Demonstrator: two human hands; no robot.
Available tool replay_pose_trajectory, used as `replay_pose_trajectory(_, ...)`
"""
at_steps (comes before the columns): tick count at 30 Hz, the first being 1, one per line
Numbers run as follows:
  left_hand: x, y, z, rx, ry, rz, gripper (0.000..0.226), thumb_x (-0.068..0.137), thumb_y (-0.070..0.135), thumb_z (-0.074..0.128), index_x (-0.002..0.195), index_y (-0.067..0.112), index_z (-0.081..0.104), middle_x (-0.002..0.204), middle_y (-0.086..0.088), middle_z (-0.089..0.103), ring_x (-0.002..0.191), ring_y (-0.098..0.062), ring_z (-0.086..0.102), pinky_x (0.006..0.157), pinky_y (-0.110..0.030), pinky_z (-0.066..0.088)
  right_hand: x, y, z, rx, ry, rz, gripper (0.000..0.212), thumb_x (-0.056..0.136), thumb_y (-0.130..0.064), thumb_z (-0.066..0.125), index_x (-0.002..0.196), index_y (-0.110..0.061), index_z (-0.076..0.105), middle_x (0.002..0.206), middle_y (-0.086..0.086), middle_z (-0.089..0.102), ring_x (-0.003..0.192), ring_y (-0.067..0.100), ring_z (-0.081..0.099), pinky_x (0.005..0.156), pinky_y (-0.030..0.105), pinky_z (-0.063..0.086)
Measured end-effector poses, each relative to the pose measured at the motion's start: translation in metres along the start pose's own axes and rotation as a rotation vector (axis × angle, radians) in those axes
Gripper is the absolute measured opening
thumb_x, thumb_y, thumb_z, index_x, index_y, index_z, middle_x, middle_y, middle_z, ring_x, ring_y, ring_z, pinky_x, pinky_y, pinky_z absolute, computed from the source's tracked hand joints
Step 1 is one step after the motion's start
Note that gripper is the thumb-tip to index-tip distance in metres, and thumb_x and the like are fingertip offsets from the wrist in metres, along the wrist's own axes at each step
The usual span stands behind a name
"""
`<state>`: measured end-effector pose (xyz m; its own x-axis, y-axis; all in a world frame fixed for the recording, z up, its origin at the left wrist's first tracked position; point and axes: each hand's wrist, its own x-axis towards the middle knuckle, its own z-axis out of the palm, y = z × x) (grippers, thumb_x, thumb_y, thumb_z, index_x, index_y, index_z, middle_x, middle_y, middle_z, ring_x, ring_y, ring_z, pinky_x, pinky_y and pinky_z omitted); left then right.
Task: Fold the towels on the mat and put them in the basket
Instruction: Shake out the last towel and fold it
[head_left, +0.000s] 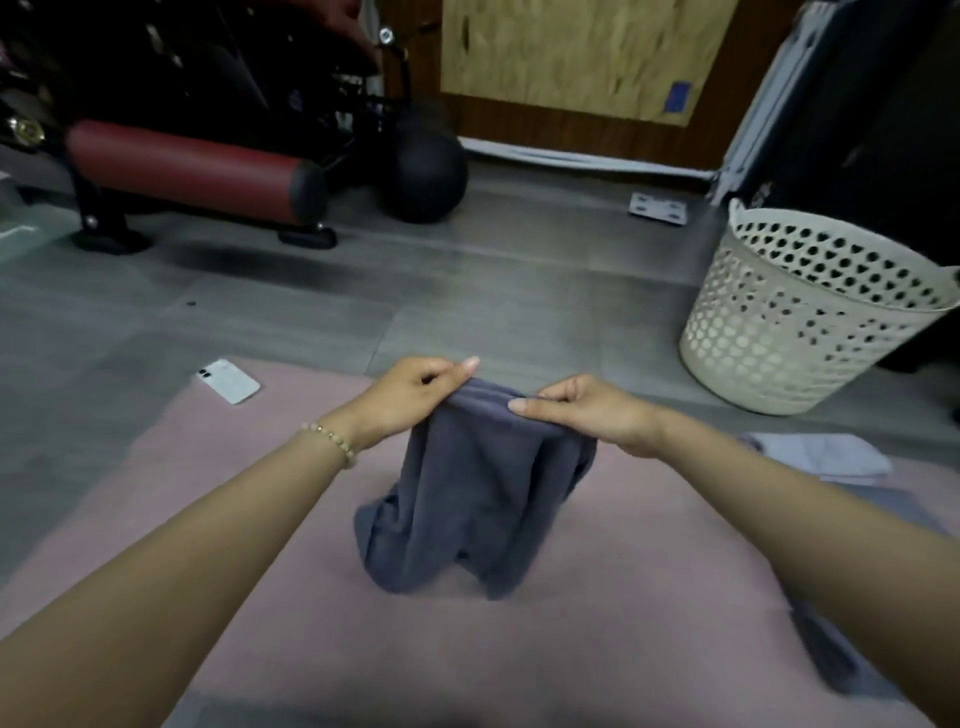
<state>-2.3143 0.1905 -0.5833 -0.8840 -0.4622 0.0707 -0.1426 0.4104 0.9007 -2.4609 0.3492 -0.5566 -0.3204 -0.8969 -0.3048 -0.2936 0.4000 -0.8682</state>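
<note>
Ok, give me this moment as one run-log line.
stage: folding | left hand: pinching dark grey towel top edge | right hand: same | towel: hanging, bottom on pink mat | basket: towel not in

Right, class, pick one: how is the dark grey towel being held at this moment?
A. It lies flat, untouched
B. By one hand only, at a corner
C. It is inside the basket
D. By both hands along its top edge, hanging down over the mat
D: the left hand and right hand both pinch the top edge of the dark grey towel, which hangs over the pink mat.
</note>
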Motion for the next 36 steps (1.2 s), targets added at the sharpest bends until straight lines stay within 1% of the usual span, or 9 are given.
replay_pose_trajectory(4, 0.010, 0.061, 0.017, -0.122, 0.015, 0.021, 0.041, 0.096, 0.038, 0.049, 0.062, 0.015, 0.044, 0.061, 0.010, 0.046, 0.059, -0.001, 0.042, 0.057, -0.015, 0.035, -0.059, -0.002, -0.049, -0.038, 0.074, 0.019, 0.029, 0.081, -0.042, 0.068, 0.080, -0.012, 0.064, 0.074, 0.001, 0.062, 0.068, 0.009, 0.055, 0.065, 0.021, 0.043)
replay_pose_trajectory(10, 0.020, 0.115, 0.005, -0.268, 0.182, 0.004, 0.037, 0.094, 0.042, 0.051, 0.079, 0.011, 0.063, 0.083, -0.007, 0.064, 0.078, -0.012, 0.057, 0.072, -0.023, 0.047, -0.130, 0.014, -0.103, 0.024, 0.250, -0.012, 0.025, 0.087, -0.034, 0.062, 0.076, -0.014, 0.072, 0.073, -0.001, 0.071, 0.066, 0.006, 0.063, 0.066, 0.018, 0.048)
replay_pose_trajectory(16, 0.036, 0.110, -0.003, -0.161, 0.258, -0.097, 0.038, 0.093, 0.044, 0.052, 0.064, 0.019, 0.054, 0.071, 0.000, 0.058, 0.067, -0.009, 0.052, 0.059, -0.015, 0.046, -0.166, 0.043, -0.141, 0.111, 0.308, 0.074, 0.030, 0.083, -0.039, 0.065, 0.063, -0.018, 0.071, 0.068, 0.000, 0.070, 0.060, 0.008, 0.064, 0.056, 0.016, 0.048)
replay_pose_trajectory(20, 0.063, 0.104, -0.001, -0.092, 0.341, -0.138, 0.040, 0.092, 0.047, 0.052, 0.070, 0.014, 0.053, 0.076, -0.001, 0.055, 0.069, -0.011, 0.049, 0.059, -0.016, 0.042, -0.147, 0.040, -0.161, 0.151, 0.458, 0.040, 0.043, 0.066, -0.055, 0.069, 0.079, -0.015, 0.076, 0.080, 0.004, 0.074, 0.073, 0.016, 0.069, 0.061, 0.017, 0.052)
replay_pose_trajectory(25, 0.101, 0.116, -0.019, 0.004, 0.527, -0.063, 0.048, 0.092, 0.047, 0.052, 0.056, 0.020, 0.034, 0.060, 0.002, 0.031, 0.045, -0.002, 0.030, 0.040, -0.016, 0.025, -0.107, 0.005, -0.193, 0.122, 0.666, -0.096, 0.035, 0.081, -0.049, 0.065, 0.077, -0.016, 0.076, 0.071, -0.003, 0.072, 0.067, 0.008, 0.064, 0.058, 0.011, 0.050)
replay_pose_trajectory(27, 0.109, 0.115, -0.028, 0.065, 0.571, -0.028, 0.051, 0.092, 0.046, 0.052, 0.055, 0.020, 0.029, 0.057, 0.002, 0.027, 0.039, -0.004, 0.028, 0.039, -0.016, 0.022, -0.095, -0.005, -0.197, 0.133, 0.664, -0.111, 0.036, 0.083, -0.049, 0.064, 0.061, -0.023, 0.074, 0.062, -0.007, 0.070, 0.059, 0.003, 0.063, 0.053, 0.010, 0.047)
replay_pose_trajectory(30, 0.110, 0.093, -0.028, 0.062, 0.558, -0.056, 0.053, 0.090, 0.045, 0.056, 0.053, 0.020, 0.027, 0.051, 0.005, 0.025, 0.041, -0.005, 0.026, 0.040, -0.016, 0.021, -0.074, 0.007, -0.189, 0.145, 0.642, -0.090, 0.037, 0.085, -0.049, 0.062, 0.067, -0.019, 0.074, 0.066, -0.003, 0.070, 0.058, 0.003, 0.063, 0.053, 0.010, 0.047)
replay_pose_trajectory(33, 0.100, 0.039, -0.003, 0.100, 0.457, -0.115, 0.051, 0.090, 0.040, 0.059, 0.054, 0.020, 0.029, 0.057, 0.000, 0.024, 0.044, -0.006, 0.023, 0.042, -0.019, 0.021, -0.054, 0.055, -0.159, 0.044, 0.527, 0.043, 0.046, 0.086, -0.049, 0.059, 0.052, -0.019, 0.067, 0.054, -0.004, 0.061, 0.052, 0.006, 0.055, 0.050, 0.013, 0.043)
replay_pose_trajectory(36, 0.078, -0.037, 0.031, 0.056, 0.305, -0.319, 0.040, 0.089, 0.034, 0.062, 0.059, 0.013, 0.045, 0.060, -0.007, 0.037, 0.050, -0.002, 0.036, 0.048, -0.017, 0.035, -0.032, 0.121, -0.113, -0.001, 0.418, 0.194, 0.048, 0.088, -0.043, 0.060, 0.061, -0.004, 0.062, 0.057, 0.001, 0.055, 0.054, 0.004, 0.048, 0.051, 0.013, 0.041)
